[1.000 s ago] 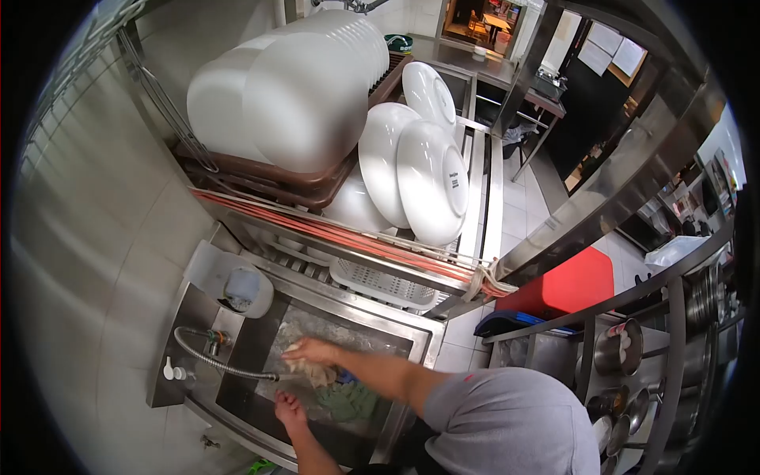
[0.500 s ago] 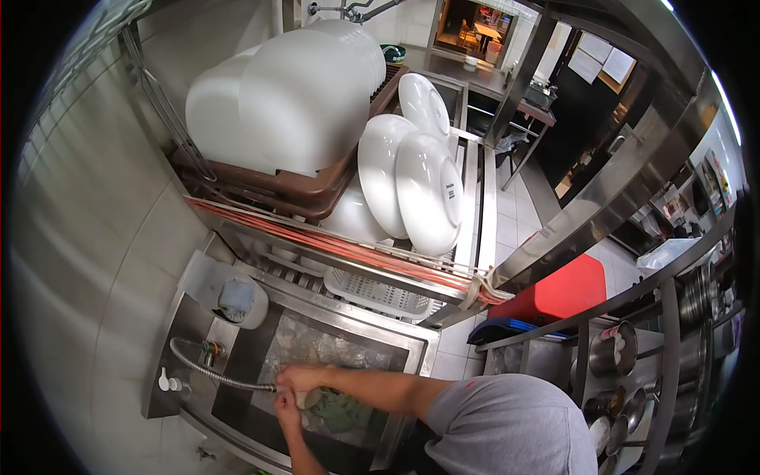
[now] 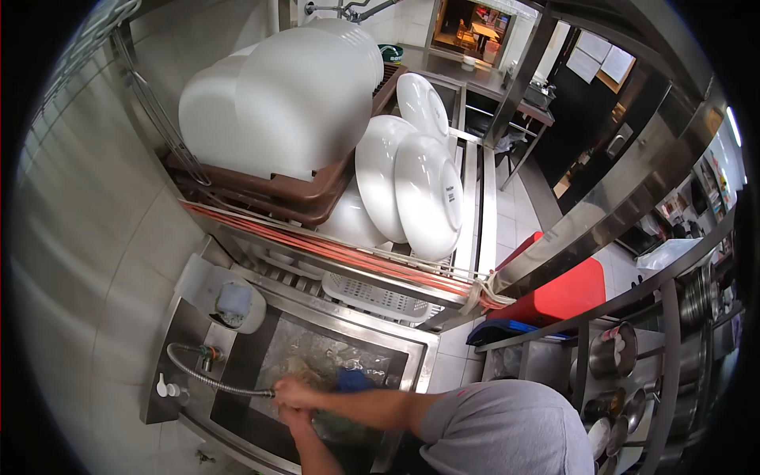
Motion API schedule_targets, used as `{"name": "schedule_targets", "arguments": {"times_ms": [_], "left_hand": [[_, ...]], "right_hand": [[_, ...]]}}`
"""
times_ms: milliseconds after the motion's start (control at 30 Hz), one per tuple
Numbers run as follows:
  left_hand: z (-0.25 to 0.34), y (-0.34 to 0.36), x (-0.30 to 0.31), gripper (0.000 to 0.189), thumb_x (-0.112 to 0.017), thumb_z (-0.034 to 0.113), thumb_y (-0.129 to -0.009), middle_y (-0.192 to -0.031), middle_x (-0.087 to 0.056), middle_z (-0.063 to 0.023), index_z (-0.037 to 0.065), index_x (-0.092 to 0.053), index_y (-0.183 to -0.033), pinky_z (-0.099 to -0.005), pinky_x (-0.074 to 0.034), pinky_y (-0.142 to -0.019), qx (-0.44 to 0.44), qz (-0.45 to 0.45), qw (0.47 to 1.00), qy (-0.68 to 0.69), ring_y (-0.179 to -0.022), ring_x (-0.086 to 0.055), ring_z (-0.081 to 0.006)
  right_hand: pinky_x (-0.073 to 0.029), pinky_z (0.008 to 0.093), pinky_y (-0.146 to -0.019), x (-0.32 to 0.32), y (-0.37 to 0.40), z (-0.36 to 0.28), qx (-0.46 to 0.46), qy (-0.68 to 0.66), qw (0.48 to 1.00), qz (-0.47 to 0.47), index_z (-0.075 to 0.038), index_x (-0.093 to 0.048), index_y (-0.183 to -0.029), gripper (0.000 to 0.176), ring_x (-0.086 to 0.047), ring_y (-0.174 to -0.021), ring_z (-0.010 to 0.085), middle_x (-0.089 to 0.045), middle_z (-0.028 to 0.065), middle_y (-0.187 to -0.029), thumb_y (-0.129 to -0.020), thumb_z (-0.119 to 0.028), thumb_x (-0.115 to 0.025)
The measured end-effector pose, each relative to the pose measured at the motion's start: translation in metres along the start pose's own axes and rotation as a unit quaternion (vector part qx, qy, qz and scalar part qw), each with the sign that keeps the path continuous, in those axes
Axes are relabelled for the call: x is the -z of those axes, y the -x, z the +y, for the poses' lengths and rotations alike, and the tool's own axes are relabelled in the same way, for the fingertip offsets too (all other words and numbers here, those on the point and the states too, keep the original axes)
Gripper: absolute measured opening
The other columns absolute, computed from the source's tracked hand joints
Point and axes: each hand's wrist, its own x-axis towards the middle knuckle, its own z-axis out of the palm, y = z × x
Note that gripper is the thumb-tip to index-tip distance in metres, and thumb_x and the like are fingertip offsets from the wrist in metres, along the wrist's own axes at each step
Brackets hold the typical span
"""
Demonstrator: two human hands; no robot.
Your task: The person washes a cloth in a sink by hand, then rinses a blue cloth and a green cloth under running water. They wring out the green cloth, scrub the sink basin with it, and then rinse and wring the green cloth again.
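Note:
My right hand point(image 3: 294, 392) is closed at the end of a ribbed metal hose point(image 3: 222, 386), above the sink. Whether it grips the hose or something else is hidden. Just below, my left hand point(image 3: 294, 416) is closed and pressed against the right; what it holds does not show. Under and beside the hands, water point(image 3: 317, 340) fills the sink basin point(image 3: 253, 348). A blue cloth-like piece point(image 3: 355, 380) lies in it beyond my right forearm, and a tan blurred piece point(image 3: 302, 368) sits close to the hand. Something green point(image 3: 336, 427) shows between the forearms.
White plates point(image 3: 427, 194) and a brown rack point(image 3: 317, 194) of large white dishes stand on the shelf above the sink. A white tub point(image 3: 241, 305) and a pump bottle point(image 3: 166, 385) are at the left. A metal rack point(image 3: 669, 317) with pots stands right.
My hands have drawn together, the left sliding up against the right. The blue piece now shows in the water, and the green one is more covered by my forearm. The hose stays put.

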Motion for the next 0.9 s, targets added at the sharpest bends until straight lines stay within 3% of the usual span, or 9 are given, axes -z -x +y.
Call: {"name": "schedule_targets", "arguments": {"times_ms": [200,300,367,467,567,633,667,767,900], "left_hand": [[0.063,0.071,-0.112,0.04,-0.039,0.035,-0.097,-0.106,-0.06,-0.0121,0.004,-0.05,-0.121,-0.0396,-0.052,-0.08,0.08,0.029,0.996,0.014,-0.097,-0.061,-0.0255],[0.052,0.063,-0.087,0.042,-0.038,0.037,-0.097,-0.105,-0.059,-0.0112,0.006,-0.05,-0.122,-0.0398,-0.051,-0.079,0.09,0.027,0.995,0.045,-0.095,-0.061,-0.0251],[0.022,0.028,-0.036,0.044,-0.038,0.04,-0.097,-0.106,-0.059,-0.0102,0.006,-0.049,-0.122,-0.0405,-0.051,-0.079,0.091,0.001,0.989,0.117,-0.094,-0.061,-0.0251],[0.016,0.017,-0.014,0.046,-0.038,0.043,-0.097,-0.106,-0.059,-0.0093,0.007,-0.049,-0.122,-0.0413,-0.05,-0.079,0.092,-0.024,0.978,0.187,-0.093,-0.06,-0.0251],[0.086,0.08,-0.056,0.042,-0.044,0.039,-0.097,-0.104,-0.061,-0.0077,0.004,-0.053,-0.118,-0.0352,-0.049,-0.074,0.097,-0.074,0.992,-0.046,-0.087,-0.06,-0.0209],[0.118,0.114,-0.079,0.033,-0.052,0.028,-0.095,-0.097,-0.062,-0.0073,0.0,-0.056,-0.111,-0.03,-0.047,-0.068,-0.124,-0.11,0.916,-0.365,-0.079,-0.058,-0.0159],[0.118,0.11,-0.071,0.033,-0.052,0.028,-0.095,-0.097,-0.062,-0.0073,0.0,-0.056,-0.111,-0.03,-0.047,-0.068,-0.124,-0.111,0.916,-0.365,-0.079,-0.058,-0.0159],[0.121,0.098,-0.044,0.029,-0.055,0.023,-0.093,-0.09,-0.062,-0.0086,-0.003,-0.057,-0.106,-0.0307,-0.048,-0.061,-0.166,-0.129,0.939,-0.271,-0.076,-0.058,-0.0155],[0.118,0.116,-0.058,0.046,-0.05,0.042,-0.095,-0.113,-0.058,-0.0137,0.001,-0.052,-0.116,-0.0413,-0.05,-0.085,-0.12,-0.04,0.987,0.1,-0.103,-0.059,-0.0296]], "right_hand": [[-0.049,0.0441,-0.074,-0.025,-0.028,0.014,0.048,0.265,0.953,0.137,-0.002,-0.067,-0.089,0.029,-0.064,-0.08,0.0392,-0.065,0.0192,-0.084,-0.078,-0.029,-0.065],[-0.048,0.0469,-0.078,-0.039,-0.042,0.051,0.15,0.308,0.91,0.235,0.0,-0.066,-0.085,0.029,-0.061,-0.085,0.0422,-0.064,0.0215,-0.086,-0.074,-0.027,-0.064],[-0.049,0.046,-0.073,-0.039,0.0,0.003,0.111,0.261,0.954,0.092,0.0,-0.063,-0.078,0.018,-0.061,-0.081,0.0386,-0.061,0.0225,-0.081,-0.07,-0.016,-0.06],[-0.047,0.0495,-0.075,-0.009,0.001,-0.006,0.116,0.258,0.954,0.094,-0.001,-0.064,-0.087,0.027,-0.06,-0.087,0.0402,-0.061,0.0212,-0.082,-0.074,-0.024,-0.063],[-0.047,0.0432,-0.069,0.0,-0.027,0.015,0.304,0.235,0.92,0.079,0.0,-0.063,-0.078,0.024,-0.061,-0.079,0.0359,-0.061,0.0184,-0.077,-0.067,-0.021,-0.065],[-0.047,0.0422,-0.069,0.008,-0.039,0.02,0.253,0.201,0.946,0.009,0.0,-0.064,-0.081,0.028,-0.062,-0.078,0.033,-0.063,0.0169,-0.076,-0.066,-0.023,-0.069],[-0.047,0.0413,-0.068,0.011,-0.042,0.02,0.2,0.163,0.964,-0.06,0.0,-0.066,-0.085,0.031,-0.064,-0.077,0.0301,-0.064,0.0154,-0.076,-0.066,-0.024,-0.072],[-0.047,0.0396,-0.069,0.028,-0.001,-0.017,-0.008,0.339,0.914,-0.225,-0.002,-0.068,-0.091,0.036,-0.064,-0.078,0.0254,-0.066,0.0142,-0.079,-0.066,-0.025,-0.078],[-0.049,0.0375,-0.07,0.066,-0.005,0.009,0.039,0.32,0.902,-0.287,-0.004,-0.069,-0.098,0.05,-0.064,-0.08,0.0265,-0.068,0.0131,-0.084,-0.065,-0.038,-0.082]]}}
